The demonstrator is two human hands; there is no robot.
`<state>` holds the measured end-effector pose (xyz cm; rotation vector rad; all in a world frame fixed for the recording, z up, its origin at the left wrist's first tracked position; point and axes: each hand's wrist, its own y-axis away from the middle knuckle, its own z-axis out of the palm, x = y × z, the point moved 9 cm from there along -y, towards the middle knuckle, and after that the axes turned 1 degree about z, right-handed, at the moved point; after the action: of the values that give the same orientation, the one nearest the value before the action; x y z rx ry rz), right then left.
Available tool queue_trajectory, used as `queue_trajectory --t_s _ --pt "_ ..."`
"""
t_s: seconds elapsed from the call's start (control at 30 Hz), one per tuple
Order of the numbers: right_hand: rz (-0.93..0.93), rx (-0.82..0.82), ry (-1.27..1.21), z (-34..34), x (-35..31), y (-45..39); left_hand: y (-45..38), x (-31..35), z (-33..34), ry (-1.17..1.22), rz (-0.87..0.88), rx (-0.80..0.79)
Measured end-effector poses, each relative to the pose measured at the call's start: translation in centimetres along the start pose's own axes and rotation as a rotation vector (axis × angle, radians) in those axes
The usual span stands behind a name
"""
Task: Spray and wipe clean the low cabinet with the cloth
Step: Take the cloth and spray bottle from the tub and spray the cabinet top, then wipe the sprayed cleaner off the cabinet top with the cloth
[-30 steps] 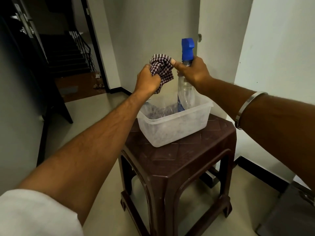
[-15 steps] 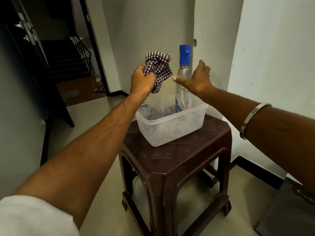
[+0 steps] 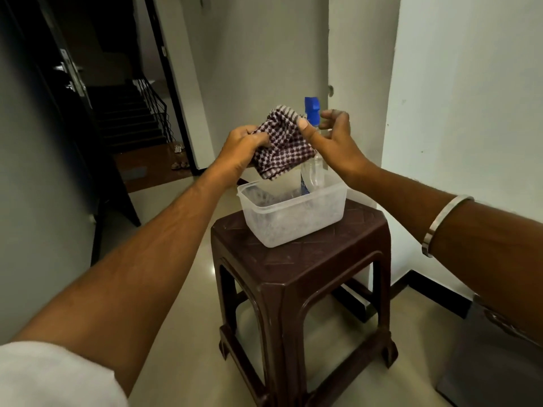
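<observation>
A dark checked cloth point(image 3: 283, 145) hangs above a clear plastic tub point(image 3: 296, 218). My left hand point(image 3: 242, 148) grips its left side. My right hand point(image 3: 332, 139) pinches its upper right corner between thumb and forefinger, the other fingers spread. Behind the cloth a clear spray bottle point(image 3: 313, 171) with a blue nozzle point(image 3: 312, 108) stands upright in the tub, free of either hand. The tub rests on a dark brown plastic stool point(image 3: 296, 277). No low cabinet is clearly visible.
White walls close in on the right and behind the stool. A dark doorway and staircase point(image 3: 126, 118) lie at the far left. A grey object point(image 3: 493, 362) sits at the bottom right corner on the tiled floor.
My right hand let go of the spray bottle, which now stands in the tub, and moved left to pinch the cloth. The cloth is spread wider between both hands.
</observation>
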<state>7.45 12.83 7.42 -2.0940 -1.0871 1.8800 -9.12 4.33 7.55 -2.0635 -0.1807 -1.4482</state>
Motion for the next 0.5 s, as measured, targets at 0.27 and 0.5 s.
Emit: queue_trajectory --t_s 0.27,0.5 --pt "0.073 -0.225 -0.072 -3.9 0.1 3.3 2.8 3.5 8.3 -0.134 0.034 -0.385" --pt "0.149 -0.253 -0.016 -13.1 2.6 5.9 3.9 5.1 17.1 -0.097 0.089 -0.515"
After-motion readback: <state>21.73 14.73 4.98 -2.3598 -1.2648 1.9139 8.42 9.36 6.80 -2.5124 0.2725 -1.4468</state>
